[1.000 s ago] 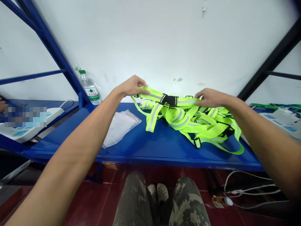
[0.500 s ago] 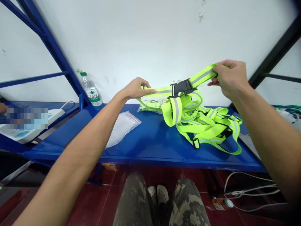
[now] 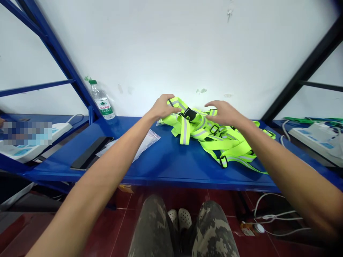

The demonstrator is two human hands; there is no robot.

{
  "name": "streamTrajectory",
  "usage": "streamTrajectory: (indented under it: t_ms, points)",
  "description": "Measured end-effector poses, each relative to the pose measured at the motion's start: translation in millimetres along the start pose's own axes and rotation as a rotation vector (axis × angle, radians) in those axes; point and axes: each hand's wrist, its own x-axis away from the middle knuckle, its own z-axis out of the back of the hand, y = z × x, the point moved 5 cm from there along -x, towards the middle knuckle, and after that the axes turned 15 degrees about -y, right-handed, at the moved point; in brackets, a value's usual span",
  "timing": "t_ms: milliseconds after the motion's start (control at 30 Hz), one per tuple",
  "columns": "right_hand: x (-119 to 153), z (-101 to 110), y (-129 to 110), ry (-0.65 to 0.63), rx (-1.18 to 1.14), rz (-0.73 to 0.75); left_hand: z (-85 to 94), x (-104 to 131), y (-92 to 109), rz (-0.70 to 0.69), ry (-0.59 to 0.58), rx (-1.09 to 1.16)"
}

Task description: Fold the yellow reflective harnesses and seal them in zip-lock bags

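A bright yellow-green reflective strap (image 3: 184, 130) with a grey stripe hangs from my left hand (image 3: 164, 107), pinched between thumb and fingers. Its black buckle (image 3: 189, 114) lies just right of my left thumb. My right hand (image 3: 224, 113) is over the heap of matching straps (image 3: 230, 144), thumb and forefinger apart, with a small black slider between or behind them. The heap is tangled, with several black sliders, and spreads under my right forearm, which hides part of it. Behind my left hand, a packed plastic bag (image 3: 160, 122) is mostly covered.
On the blue table (image 3: 160, 167), a clear plastic bag (image 3: 147, 142) and a dark phone-like slab (image 3: 92, 153) lie to the left. A water bottle (image 3: 103, 101) stands by the wall. White power strips flank the table; cables (image 3: 278, 217) hang below right.
My right hand has let go of the stretched strap end and moved left and down. The strap has slackened, and its buckle has dropped left. My left hand still holds the strap.
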Motion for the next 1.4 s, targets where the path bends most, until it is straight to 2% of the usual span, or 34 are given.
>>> streamTrajectory:
  t_ms: [67,133,233,333,400,433,500,567,633,733,800,867,933,1000,1033,1067,1133,1267,1333,1400]
  points:
    - [-1.0,-14.5,-26.6,-0.010,-0.021,0.224,0.2,-1.8,10.0,-0.039,0.047,-0.076]
    - [-5.2,-27.0,-40.6,-0.019,-0.014,0.279,-0.2,0.2,23.3,-0.100,0.024,-0.108]
    - [-17.3,-34.9,-42.9,-0.009,-0.083,0.246,-4.1,8.2,43.3,-0.175,-0.150,-0.087]
    - [-29.9,-36.0,-38.7,-0.122,-0.226,0.261,-6.4,17.9,53.9,-0.184,-0.332,-0.059]
    - [-35.2,-33.6,-33.9,-0.184,-0.261,0.236,-4.1,21.9,52.1,-0.148,-0.377,-0.061]
    - [-36.7,-30.9,-30.2,-0.169,-0.264,0.202,-2.5,22.9,48.7,-0.118,-0.381,-0.069]
    - [-37.3,-23.4,-21.1,-0.035,-0.248,0.092,0.3,23.2,37.8,-0.029,-0.365,-0.108]
    - [-34.8,-18.7,-14.1,0.111,-0.170,-0.024,1.3,22.1,25.1,0.070,-0.329,-0.174]
    - [-32.9,-18.9,-13.4,0.158,-0.037,-0.082,3.2,19.7,14.7,0.132,-0.223,-0.221]
    - [-33.8,-20.7,-15.4,0.055,0.099,-0.100,11.0,16.9,5.0,0.154,0.046,-0.200]
    - [-34.7,-17.4,-14.7,-0.056,0.135,-0.118,14.9,16.3,-0.2,0.189,0.152,-0.153]
    - [-34.5,-8.7,-15.3,-0.111,0.149,-0.125,14.2,15.2,-4.0,0.259,0.133,-0.080]
    - [-33.8,3.2,-19.0,-0.080,0.146,-0.112,8.7,13.1,-2.9,0.294,0.033,0.009]
    - [-33.4,12.3,-25.1,-0.043,0.138,-0.078,2.4,9.4,2.6,0.266,-0.066,0.044]
    - [-33.5,15.0,-27.9,-0.041,0.138,-0.053,1.3,7.0,5.0,0.243,-0.078,0.036]
    - [-33.7,16.7,-29.8,-0.048,0.143,-0.027,2.2,4.5,6.1,0.226,-0.056,0.023]
    - [-33.4,19.7,-28.4,-0.071,0.156,0.021,10.6,0.4,3.6,0.213,0.071,0.020]
    - [-26.5,30.2,0.3,-0.107,0.098,-0.040,37.1,2.7,-9.3,0.241,0.379,0.182]
    - [-20.1,34.4,16.9,-0.135,-0.020,-0.095,46.0,8.4,-13.1,0.289,0.463,0.304]
    - [-13.7,37.2,26.7,-0.117,-0.154,-0.116,49.5,13.7,-13.3,0.335,0.485,0.428]
